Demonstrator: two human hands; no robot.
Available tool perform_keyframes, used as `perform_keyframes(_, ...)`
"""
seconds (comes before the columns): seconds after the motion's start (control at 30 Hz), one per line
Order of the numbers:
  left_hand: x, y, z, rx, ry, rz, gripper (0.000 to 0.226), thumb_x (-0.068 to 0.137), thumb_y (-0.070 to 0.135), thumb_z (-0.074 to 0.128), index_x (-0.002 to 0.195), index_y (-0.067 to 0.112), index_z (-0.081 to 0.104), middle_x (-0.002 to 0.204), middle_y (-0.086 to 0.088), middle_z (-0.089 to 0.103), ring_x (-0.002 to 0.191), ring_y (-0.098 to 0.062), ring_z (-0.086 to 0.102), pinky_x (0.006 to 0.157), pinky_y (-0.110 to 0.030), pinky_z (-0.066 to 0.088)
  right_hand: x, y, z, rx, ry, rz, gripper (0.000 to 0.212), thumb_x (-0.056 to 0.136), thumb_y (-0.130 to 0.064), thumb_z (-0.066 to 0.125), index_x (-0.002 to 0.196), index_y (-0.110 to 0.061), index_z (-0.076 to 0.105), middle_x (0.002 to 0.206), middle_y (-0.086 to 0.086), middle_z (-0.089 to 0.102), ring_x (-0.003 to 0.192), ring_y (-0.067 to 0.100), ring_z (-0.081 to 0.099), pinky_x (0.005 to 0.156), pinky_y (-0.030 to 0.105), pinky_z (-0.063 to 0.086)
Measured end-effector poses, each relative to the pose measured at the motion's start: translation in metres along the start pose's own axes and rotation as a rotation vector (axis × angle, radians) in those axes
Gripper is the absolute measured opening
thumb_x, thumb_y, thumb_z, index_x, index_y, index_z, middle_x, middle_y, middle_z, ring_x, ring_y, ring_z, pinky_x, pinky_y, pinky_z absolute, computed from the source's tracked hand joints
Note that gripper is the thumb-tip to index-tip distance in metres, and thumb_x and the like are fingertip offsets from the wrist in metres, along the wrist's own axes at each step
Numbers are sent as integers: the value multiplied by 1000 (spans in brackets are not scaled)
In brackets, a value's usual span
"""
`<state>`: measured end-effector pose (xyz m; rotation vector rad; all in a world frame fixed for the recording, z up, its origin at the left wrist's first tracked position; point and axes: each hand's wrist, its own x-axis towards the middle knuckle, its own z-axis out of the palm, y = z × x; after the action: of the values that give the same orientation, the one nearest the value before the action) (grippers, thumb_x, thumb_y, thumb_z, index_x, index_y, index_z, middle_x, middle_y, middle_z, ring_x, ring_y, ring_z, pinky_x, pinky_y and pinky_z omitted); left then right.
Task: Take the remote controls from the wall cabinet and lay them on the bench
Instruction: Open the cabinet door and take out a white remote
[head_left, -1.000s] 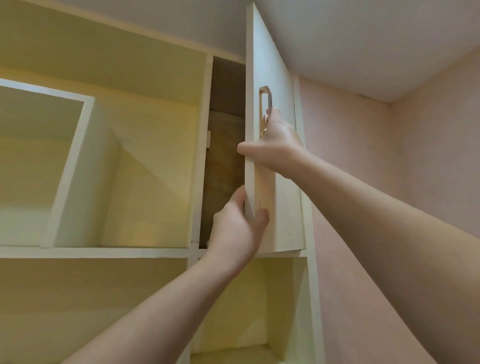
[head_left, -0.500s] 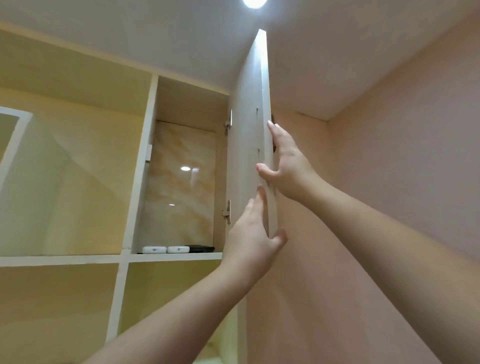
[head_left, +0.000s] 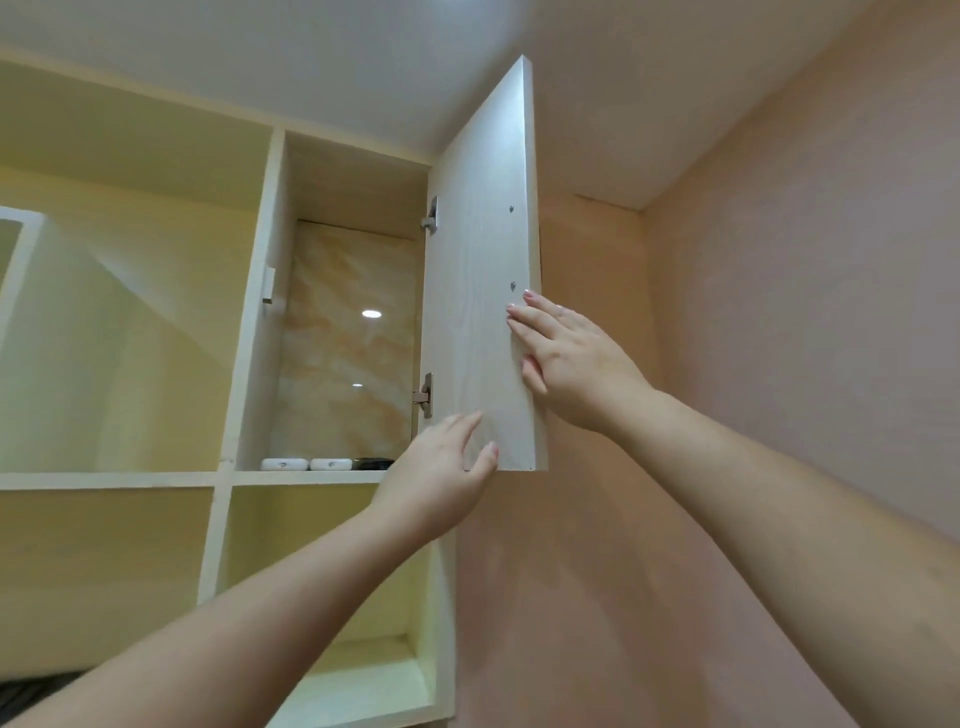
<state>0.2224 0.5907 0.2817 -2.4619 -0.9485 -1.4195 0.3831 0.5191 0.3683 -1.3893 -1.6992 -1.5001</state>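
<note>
The wall cabinet's pale wooden door (head_left: 480, 260) stands swung wide to the right. On the shelf (head_left: 311, 475) behind it lie two white remote controls (head_left: 283, 463) (head_left: 331, 463) side by side and a black remote control (head_left: 373, 463) to their right. My left hand (head_left: 441, 475) touches the door's lower inner face with straight fingers, just right of the black remote. My right hand (head_left: 566, 364) presses flat against the door's outer edge, fingers straight.
Open cream shelf compartments (head_left: 130, 338) lie left of and below the cabinet. A marbled glossy panel (head_left: 348, 338) backs the open compartment. A pink wall (head_left: 779, 364) runs along the right, close behind the door. White ceiling is overhead.
The door has swung from nearly closed to wide open, revealing the remotes. My right hand left the handle and now lies flat on the door's edge; my left hand followed the door.
</note>
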Motion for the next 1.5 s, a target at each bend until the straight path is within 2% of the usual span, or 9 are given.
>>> perform_keyframes(0.17, -26, -31, -31, 317, -135, -49, 57, 97, 44, 38, 150, 29, 27, 147, 5, 43, 135, -15, 37, 108, -38, 36, 0, -17, -7, -23, -52, 34, 54, 97, -30, 35, 148, -12, 29, 159, 4, 20, 148, 16, 3, 119, 32, 2)
perform_keyframes(0.3, -41, -54, -54, 485, -191, -88, 55, 96, 45, 39, 148, 30, 28, 144, 1, 47, 131, -18, 42, 104, -38, 39, -4, -41, -10, 41, -13, 63, 53, 97, -31, 36, 147, -14, 31, 152, 5, 36, 147, 19, 14, 118, 32, 5)
perform_keyframes(0.43, -54, -72, -70, 565, -199, -119, 55, 96, 48, 37, 147, 31, 28, 140, 1, 50, 127, -20, 46, 100, -36, 41, -11, -72, -10, 156, 15, 72, 60, 97, -32, 36, 152, -16, 16, 153, 2, 34, 146, 17, 17, 117, 28, 3)
perform_keyframes(0.6, -60, -101, -87, 607, -184, -99, 54, 96, 48, 36, 147, 32, 30, 138, 1, 52, 126, -20, 46, 100, -38, 40, -4, -107, 3, 222, -2, 90, 59, 97, -29, 37, 151, -13, 18, 155, 1, 30, 146, 14, 16, 117, 26, 3)
perform_keyframes(0.73, -67, -128, -102, 594, -177, -93, 55, 96, 47, 38, 148, 30, 29, 144, 2, 48, 129, -20, 45, 101, -36, 39, 12, -133, 17, 268, -10, 91, 54, 98, -24, 35, 150, -14, 24, 155, 1, 30, 145, 15, 19, 117, 27, 6)
perform_keyframes(0.9, -72, -164, -124, 574, -160, -101, 54, 96, 47, 38, 147, 31, 30, 144, 3, 48, 129, -19, 46, 101, -37, 40, 31, -170, 38, 307, -87, 71, 56, 98, -25, 36, 151, -18, 20, 157, 1, 25, 145, 15, 17, 115, 27, 8)
perform_keyframes(1.03, -72, -188, -133, 569, -137, -65, 54, 95, 47, 38, 146, 31, 32, 142, 5, 50, 126, -18, 48, 100, -39, 42, 42, -194, 60, 335, -152, 87, 53, 98, -25, 36, 149, -18, 26, 156, 0, 27, 143, 15, 21, 114, 28, 13)
perform_keyframes(1.23, -74, -209, -126, 587, -137, 42, 56, 96, 48, 38, 148, 29, 31, 147, 7, 42, 134, -15, 38, 107, -35, 33, 51, -211, 96, 370, -250, 97, 49, 96, -21, 37, 145, -14, 35, 151, 2, 36, 139, 18, 30, 112, 31, 25)
perform_keyframes(1.5, -65, -226, -109, 628, -85, 86, 58, 96, 51, 37, 149, 29, 29, 153, 7, 33, 140, -12, 27, 110, -33, 25, 68, -219, 129, 474, -354, 86, 47, 98, -21, 33, 145, -16, 34, 152, 2, 35, 138, 19, 31, 110, 32, 27)
